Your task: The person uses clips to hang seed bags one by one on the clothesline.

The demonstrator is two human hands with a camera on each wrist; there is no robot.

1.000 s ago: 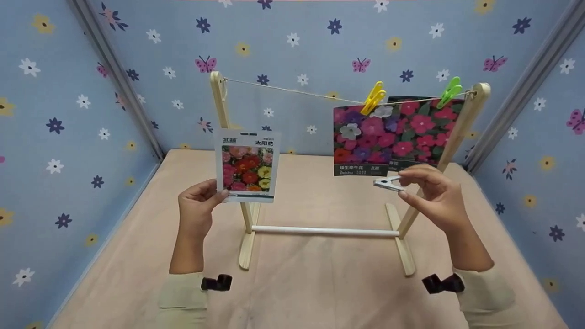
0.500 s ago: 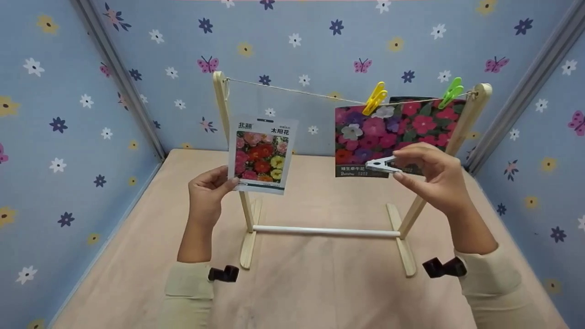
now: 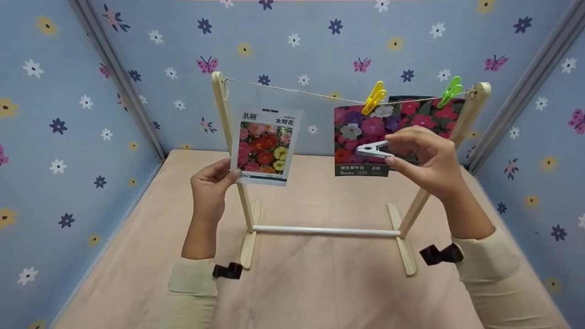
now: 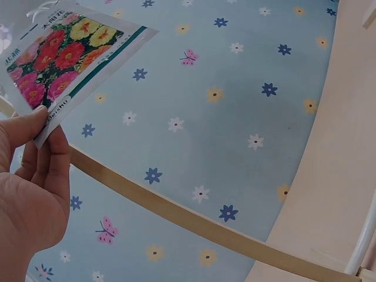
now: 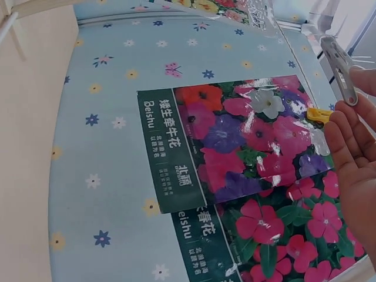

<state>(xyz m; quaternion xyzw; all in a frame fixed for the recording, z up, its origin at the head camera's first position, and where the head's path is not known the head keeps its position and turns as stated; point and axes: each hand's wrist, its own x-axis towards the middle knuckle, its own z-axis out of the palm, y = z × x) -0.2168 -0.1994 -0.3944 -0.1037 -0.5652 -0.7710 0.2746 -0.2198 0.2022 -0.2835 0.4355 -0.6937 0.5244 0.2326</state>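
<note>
My left hand (image 3: 211, 187) pinches the lower left corner of a white-bordered seed packet (image 3: 265, 148) picturing red, pink and yellow flowers. The packet stands nearly upright, below the left part of a string (image 3: 292, 90). Between the thumb and fingertips of my right hand (image 3: 432, 162) is a pale grey clothespin (image 3: 365, 150), pointing left. Behind that hand, a packet of purple and pink flowers (image 3: 361, 125) hangs from the string by a yellow clothespin (image 3: 374, 98). Partly behind it, a packet of pink flowers (image 5: 282, 232) hangs under a green clothespin (image 3: 450, 92).
The string is tied between the left post (image 3: 221, 107) and right post (image 3: 466, 116) of a wooden stand. A white bar (image 3: 325, 230) joins the posts low down. Flower-patterned blue walls (image 3: 292, 50) enclose the pale pink surface (image 3: 315, 283) at the back and sides.
My left hand has raised the seed packet and moved it right, closer to the string. My right hand has lifted the grey clothespin up and left, in front of the hanging packets.
</note>
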